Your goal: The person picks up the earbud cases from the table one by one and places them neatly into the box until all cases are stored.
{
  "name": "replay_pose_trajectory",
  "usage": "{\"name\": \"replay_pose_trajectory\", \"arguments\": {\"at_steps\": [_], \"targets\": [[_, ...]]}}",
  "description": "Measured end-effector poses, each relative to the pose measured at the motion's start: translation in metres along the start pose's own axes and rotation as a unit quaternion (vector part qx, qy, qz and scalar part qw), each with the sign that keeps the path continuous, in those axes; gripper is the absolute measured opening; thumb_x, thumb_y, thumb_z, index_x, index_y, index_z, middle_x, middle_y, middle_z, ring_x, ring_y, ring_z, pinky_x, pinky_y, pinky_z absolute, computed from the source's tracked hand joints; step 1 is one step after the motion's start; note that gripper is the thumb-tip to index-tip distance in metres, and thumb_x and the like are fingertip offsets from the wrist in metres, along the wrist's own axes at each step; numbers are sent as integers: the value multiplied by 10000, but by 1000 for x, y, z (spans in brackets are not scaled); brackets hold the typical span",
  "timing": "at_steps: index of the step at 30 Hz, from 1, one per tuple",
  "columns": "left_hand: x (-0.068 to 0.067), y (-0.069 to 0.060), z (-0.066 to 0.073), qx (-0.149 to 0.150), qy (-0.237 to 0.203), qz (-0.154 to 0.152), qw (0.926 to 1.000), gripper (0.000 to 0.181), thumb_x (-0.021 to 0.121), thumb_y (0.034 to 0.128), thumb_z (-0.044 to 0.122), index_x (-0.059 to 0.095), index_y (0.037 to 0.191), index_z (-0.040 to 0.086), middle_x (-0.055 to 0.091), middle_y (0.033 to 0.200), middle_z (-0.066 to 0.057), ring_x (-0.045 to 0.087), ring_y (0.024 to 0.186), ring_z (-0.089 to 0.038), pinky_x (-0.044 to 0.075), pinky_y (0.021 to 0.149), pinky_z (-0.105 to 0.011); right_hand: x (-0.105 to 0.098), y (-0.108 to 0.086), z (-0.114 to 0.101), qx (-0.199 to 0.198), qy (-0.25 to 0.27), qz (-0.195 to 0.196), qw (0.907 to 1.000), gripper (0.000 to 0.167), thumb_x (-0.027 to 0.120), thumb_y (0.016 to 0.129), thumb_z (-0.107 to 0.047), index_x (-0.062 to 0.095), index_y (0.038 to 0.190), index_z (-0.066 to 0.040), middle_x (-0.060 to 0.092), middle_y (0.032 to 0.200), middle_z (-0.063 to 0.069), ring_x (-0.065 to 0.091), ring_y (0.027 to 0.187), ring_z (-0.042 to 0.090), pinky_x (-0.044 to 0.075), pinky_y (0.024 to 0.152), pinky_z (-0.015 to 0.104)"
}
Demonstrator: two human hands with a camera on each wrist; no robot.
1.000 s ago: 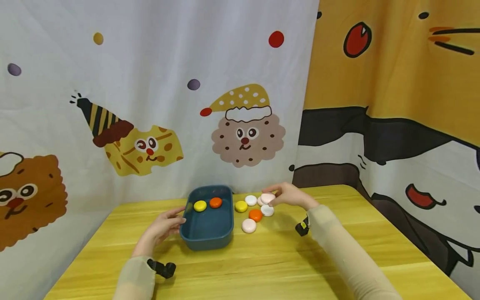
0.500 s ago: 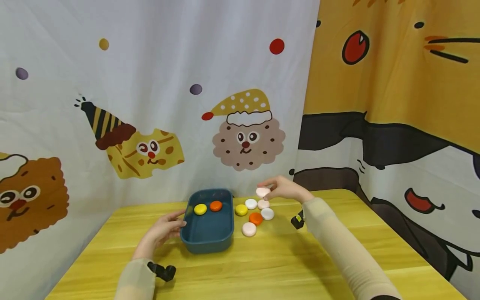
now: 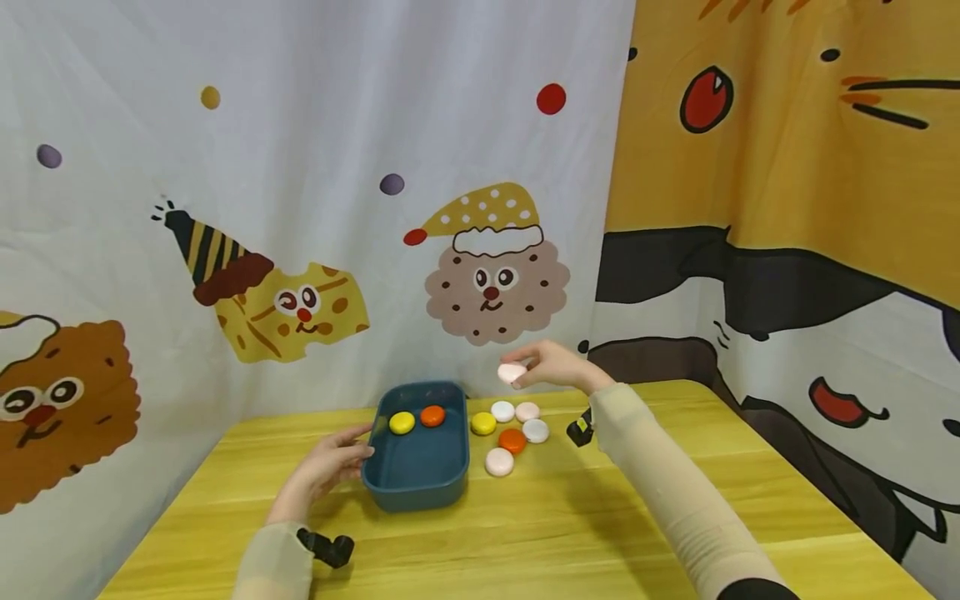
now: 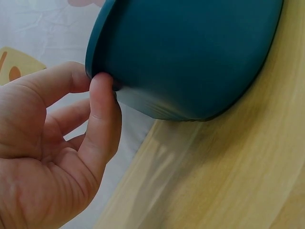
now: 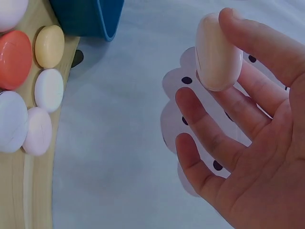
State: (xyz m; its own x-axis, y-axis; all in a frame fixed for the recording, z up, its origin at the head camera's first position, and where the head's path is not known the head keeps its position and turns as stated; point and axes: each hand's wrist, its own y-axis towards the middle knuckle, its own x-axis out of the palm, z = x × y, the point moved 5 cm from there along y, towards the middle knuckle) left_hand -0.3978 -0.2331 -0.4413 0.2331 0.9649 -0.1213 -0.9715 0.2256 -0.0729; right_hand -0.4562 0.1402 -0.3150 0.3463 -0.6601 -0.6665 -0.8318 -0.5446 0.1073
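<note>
My right hand [image 3: 557,366] holds a glossy, rounded pale pink disc [image 3: 512,372] between thumb and fingers, raised above the table. In the right wrist view the thumb presses one face of that disc [image 5: 218,53]. To the left, my left hand [image 3: 327,467] grips the side of a dark blue rectangular box [image 3: 416,500]; thumb and index finger meet at its rim in the left wrist view. Inside the box lie a yellow disc [image 3: 402,422] and an orange disc [image 3: 432,416]. Beside it lie another yellow disc [image 3: 483,423], an orange one [image 3: 512,441] and several white and pale pink ones [image 3: 499,462].
A wood-grain table [image 3: 465,558] carries everything. Behind it hangs a white curtain [image 3: 315,150] with cartoon prints, and a yellow patterned one [image 3: 795,158] is at the right. Black wrist cameras sit on the left sleeve [image 3: 276,558] and right sleeve [image 3: 667,475].
My right hand has lifted the pale pink disc from the group and carried it up and left towards the box. The left hand stays at the box's side.
</note>
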Motion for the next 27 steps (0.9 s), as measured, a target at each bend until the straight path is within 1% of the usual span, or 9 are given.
{"name": "replay_pose_trajectory", "arguments": {"at_steps": [6, 9, 12, 15, 19, 22, 27], "targets": [[1, 1, -2, 6, 1, 1, 10000, 652, 608, 950, 95, 289, 1509, -11, 558, 1028, -113, 558, 712, -137, 529, 638, -271, 7, 6, -2, -147, -67, -91, 9998, 488, 781, 815, -140, 647, 1280, -77, 622, 1271, 67, 637, 1024, 250, 501, 892, 393], [1, 1, -2, -7, 39, -5, 10000, 645, 604, 953, 100, 295, 1508, -5, 551, 1005, -96, 547, 717, -136, 529, 653, -282, 12, 9, -5, -141, -202, -112, 9996, 475, 778, 815, -128, 655, 1273, -94, 625, 1269, 56, 632, 1042, 248, 487, 918, 400], [1, 1, -2, -21, 78, -9, 10000, 635, 595, 956, 91, 295, 1507, -10, 552, 990, -88, 542, 719, -133, 527, 667, -290, 18, 12, -8, -131, -301, -144, 9994, 469, 784, 812, -155, 665, 1265, -132, 629, 1264, 31, 626, 1062, 249, 481, 931, 395], [0, 0, -3, -65, 74, 60, 9999, 615, 587, 956, 75, 315, 1502, -3, 559, 994, -104, 546, 716, -138, 528, 669, -294, 26, 17, -11, -186, -319, -215, 9991, 473, 793, 809, -176, 667, 1264, -152, 636, 1251, 12, 620, 1067, 246, 488, 914, 383], [-1, 0, -4, -69, 110, 121, 9998, 601, 588, 955, 80, 338, 1497, 10, 557, 1003, -116, 546, 720, -148, 528, 673, -297, 38, 25, -17, -303, -330, -293, 9986, 469, 790, 812, -189, 667, 1263, -153, 639, 1245, 15, 606, 1082, 242, 494, 897, 385], [-1, 1, -4, -31, 131, 99, 9999, 600, 585, 960, 88, 333, 1498, 8, 556, 1005, -113, 548, 726, -146, 527, 670, -289, 47, 31, -21, -318, -343, -361, 9983, 458, 788, 810, -184, 673, 1254, -172, 642, 1235, -3, 607, 1076, 218, 490, 897, 373], [1, 1, -2, -34, 65, 95, 9999, 593, 571, 964, 71, 326, 1499, 2, 556, 1013, -120, 546, 715, -138, 523, 655, -282, 61, 41, -27, -432, -480, -486, 9967, 440, 789, 808, -156, 685, 1236, -174, 658, 1202, -16, 622, 1034, 212, 497, 877, 356]]}}
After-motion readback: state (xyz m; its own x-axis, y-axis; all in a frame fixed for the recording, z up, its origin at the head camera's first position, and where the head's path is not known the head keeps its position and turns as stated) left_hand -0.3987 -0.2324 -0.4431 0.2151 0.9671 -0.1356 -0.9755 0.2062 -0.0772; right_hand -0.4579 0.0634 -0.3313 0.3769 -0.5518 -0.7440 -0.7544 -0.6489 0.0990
